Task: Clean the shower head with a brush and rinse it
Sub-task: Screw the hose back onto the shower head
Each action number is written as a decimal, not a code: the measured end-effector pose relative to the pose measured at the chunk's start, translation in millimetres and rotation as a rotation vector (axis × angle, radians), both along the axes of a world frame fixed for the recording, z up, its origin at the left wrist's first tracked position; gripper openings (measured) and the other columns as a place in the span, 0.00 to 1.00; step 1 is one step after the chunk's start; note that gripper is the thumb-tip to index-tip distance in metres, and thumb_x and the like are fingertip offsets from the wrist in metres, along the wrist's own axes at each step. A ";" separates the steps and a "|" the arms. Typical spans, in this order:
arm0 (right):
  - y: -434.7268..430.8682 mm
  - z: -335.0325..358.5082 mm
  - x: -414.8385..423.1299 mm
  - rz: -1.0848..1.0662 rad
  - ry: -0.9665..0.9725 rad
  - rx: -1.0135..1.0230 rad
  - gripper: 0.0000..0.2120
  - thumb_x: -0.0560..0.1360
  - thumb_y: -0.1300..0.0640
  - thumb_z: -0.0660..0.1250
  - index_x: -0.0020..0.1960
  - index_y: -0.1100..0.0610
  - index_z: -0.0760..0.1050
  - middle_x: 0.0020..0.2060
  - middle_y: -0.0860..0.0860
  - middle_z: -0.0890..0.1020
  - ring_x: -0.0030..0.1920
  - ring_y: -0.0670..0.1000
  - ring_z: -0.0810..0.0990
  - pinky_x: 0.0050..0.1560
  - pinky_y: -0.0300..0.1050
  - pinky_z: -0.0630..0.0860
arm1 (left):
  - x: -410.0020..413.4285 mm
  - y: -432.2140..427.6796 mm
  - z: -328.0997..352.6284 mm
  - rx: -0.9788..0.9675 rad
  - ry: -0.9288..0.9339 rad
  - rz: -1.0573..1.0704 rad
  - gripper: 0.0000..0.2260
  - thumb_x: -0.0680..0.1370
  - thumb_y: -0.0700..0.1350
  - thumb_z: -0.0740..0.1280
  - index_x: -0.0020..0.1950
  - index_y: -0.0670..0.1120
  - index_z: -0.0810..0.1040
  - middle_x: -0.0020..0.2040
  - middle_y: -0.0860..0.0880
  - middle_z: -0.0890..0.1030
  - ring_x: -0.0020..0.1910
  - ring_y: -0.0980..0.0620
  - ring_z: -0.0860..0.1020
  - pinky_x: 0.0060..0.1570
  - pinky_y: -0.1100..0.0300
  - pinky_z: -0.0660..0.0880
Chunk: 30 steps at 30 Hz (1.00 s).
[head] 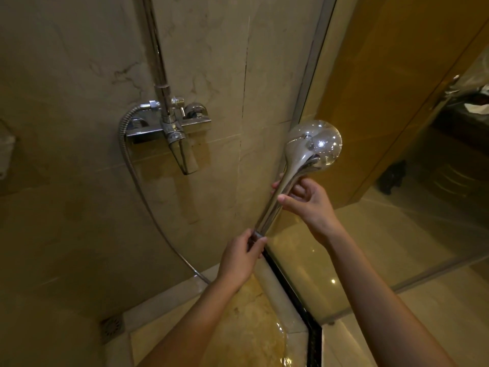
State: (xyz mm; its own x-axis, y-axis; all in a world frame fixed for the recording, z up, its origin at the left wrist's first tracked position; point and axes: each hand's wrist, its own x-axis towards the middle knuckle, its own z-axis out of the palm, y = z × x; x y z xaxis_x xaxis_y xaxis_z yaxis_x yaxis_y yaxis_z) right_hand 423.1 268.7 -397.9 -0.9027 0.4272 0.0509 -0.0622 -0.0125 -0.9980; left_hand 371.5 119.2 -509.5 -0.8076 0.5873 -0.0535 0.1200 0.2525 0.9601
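Note:
The chrome shower head is held up with its round back toward me and its spray face turned away. My right hand grips the middle of its handle, thumb on the near side. At the handle's lower end, my left hand pinches the nut where the metal hose joins. The hose loops from there down and left, then up to the wall mixer tap. No brush is in view.
A chrome riser pipe runs up the beige tiled wall above the tap. A glass shower panel stands to the right. A floor drain sits at lower left beside a raised marble curb.

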 end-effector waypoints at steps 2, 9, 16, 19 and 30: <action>-0.2 0.0 -3.0 0.005 -0.015 0.045 0.16 0.69 0.71 0.71 0.54 0.57 0.76 0.47 0.51 0.84 0.49 0.44 0.84 0.52 0.40 0.80 | 0.3 -1.3 1.1 -0.030 0.016 -0.037 0.09 0.72 0.56 0.62 0.37 0.53 0.73 0.30 0.52 0.78 0.32 0.54 0.77 0.43 0.51 0.75; -8.0 10.1 -9.4 -0.011 -0.104 0.300 0.16 0.67 0.58 0.76 0.52 0.53 0.76 0.47 0.45 0.81 0.49 0.42 0.81 0.53 0.39 0.78 | 1.7 -6.4 5.4 0.006 0.016 -0.099 0.06 0.75 0.51 0.64 0.40 0.52 0.75 0.32 0.53 0.80 0.33 0.56 0.80 0.43 0.52 0.77; -15.6 15.1 -17.2 -0.043 -0.110 0.386 0.16 0.66 0.56 0.78 0.47 0.61 0.75 0.36 0.56 0.79 0.37 0.47 0.79 0.41 0.46 0.77 | 3.7 -8.3 14.1 0.003 0.050 -0.094 0.08 0.75 0.53 0.62 0.38 0.54 0.72 0.31 0.53 0.79 0.33 0.57 0.79 0.41 0.54 0.75; -18.6 13.2 -20.7 -0.110 -0.125 0.393 0.17 0.67 0.52 0.77 0.47 0.61 0.74 0.39 0.59 0.79 0.40 0.53 0.79 0.45 0.50 0.76 | 0.4 -9.7 18.9 -0.035 0.071 -0.107 0.09 0.79 0.50 0.60 0.38 0.55 0.70 0.32 0.53 0.78 0.32 0.62 0.76 0.39 0.59 0.73; -2.2 26.0 -10.4 0.297 -0.209 0.153 0.13 0.75 0.70 0.65 0.57 0.60 0.69 0.49 0.50 0.83 0.49 0.46 0.80 0.44 0.40 0.74 | -4.9 -18.3 26.8 -0.076 0.063 -0.098 0.10 0.80 0.49 0.59 0.38 0.53 0.67 0.32 0.53 0.73 0.32 0.54 0.72 0.37 0.54 0.70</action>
State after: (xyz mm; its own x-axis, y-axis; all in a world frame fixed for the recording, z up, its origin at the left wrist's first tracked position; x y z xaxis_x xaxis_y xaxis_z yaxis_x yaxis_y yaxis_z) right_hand 412.7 266.5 -371.9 -0.9835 0.1479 -0.1041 0.1264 0.1504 -0.9805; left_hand 366.6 101.0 -482.7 -0.7500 0.6595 -0.0518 0.2070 0.3083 0.9285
